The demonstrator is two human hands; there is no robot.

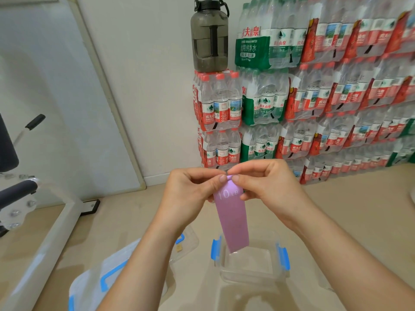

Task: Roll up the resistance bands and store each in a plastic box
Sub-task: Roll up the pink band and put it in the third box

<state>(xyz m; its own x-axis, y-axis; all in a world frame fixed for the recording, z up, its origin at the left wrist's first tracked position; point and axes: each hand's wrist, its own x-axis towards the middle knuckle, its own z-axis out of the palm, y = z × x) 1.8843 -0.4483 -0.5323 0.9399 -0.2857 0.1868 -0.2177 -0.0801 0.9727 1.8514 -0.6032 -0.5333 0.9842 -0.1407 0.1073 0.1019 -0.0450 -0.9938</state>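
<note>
- A flat, smooth purple resistance band printed "10 LB" in white hangs straight down from the person's fingers, widening slightly toward its lower end.
- Its lower end dangles just above, or just inside, the open mouth of a clear rectangular plastic box on the floor; which of the two cannot be told.
- That box has two blue snap latches, one on each short side, and nothing shows inside it.
- The left hand pinches the band's top edge between thumb and fingertips, the fingers closed tight on it.
- The right hand pinches the same top edge from the other side, thumb and forefinger pressed together, the two thumbs almost touching.
- A second clear plastic box sits partly hidden behind the left forearm.
- A frosted translucent lid with a blue handle lies at the lower left.
- The floor is smooth and pale beige.
- A dark smoky plastic water jug with a black cap stands on stacked shrink-wrapped packs of bottled water, which line the wall in red and green wrapping.
- White metal gym equipment with black padding stands at the left.
</note>
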